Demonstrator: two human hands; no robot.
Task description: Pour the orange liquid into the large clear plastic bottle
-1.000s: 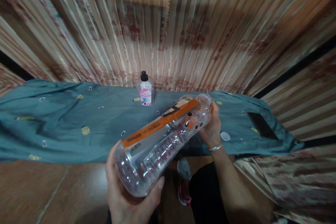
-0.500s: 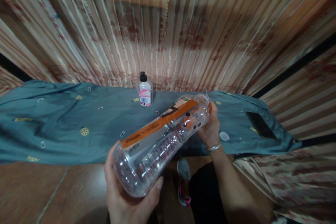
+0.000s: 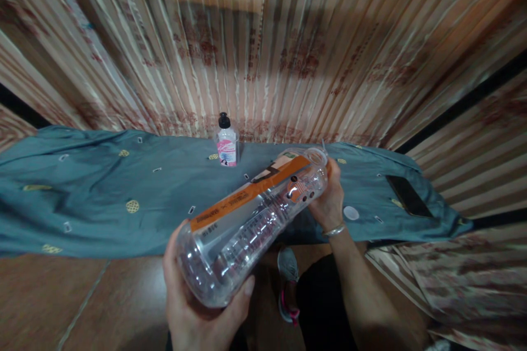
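Observation:
A large clear plastic bottle (image 3: 251, 225) with an orange label band is held tilted in front of me, its uncapped mouth up to the right. My left hand (image 3: 201, 307) wraps round its wide base, thumb along the near side. At the neck, my right hand (image 3: 329, 197) grips from behind, its fingers mostly hidden by the bottle. A thin pale stick-like piece rises beside the mouth; what it belongs to I cannot make out. On the cloth just right of my right hand lies a round white disc, perhaps a cap (image 3: 351, 213).
Beyond the bottle, a small clear bottle (image 3: 226, 148) with a black cap and pink label stands upright on the blue-green cloth (image 3: 94, 186). A dark flat phone-like slab (image 3: 408, 196) lies at the right. Striped curtains (image 3: 255, 55) hang behind the cloth-covered surface.
Almost nothing differs. The big bottle and both hands have shifted very slightly, with the same hold.

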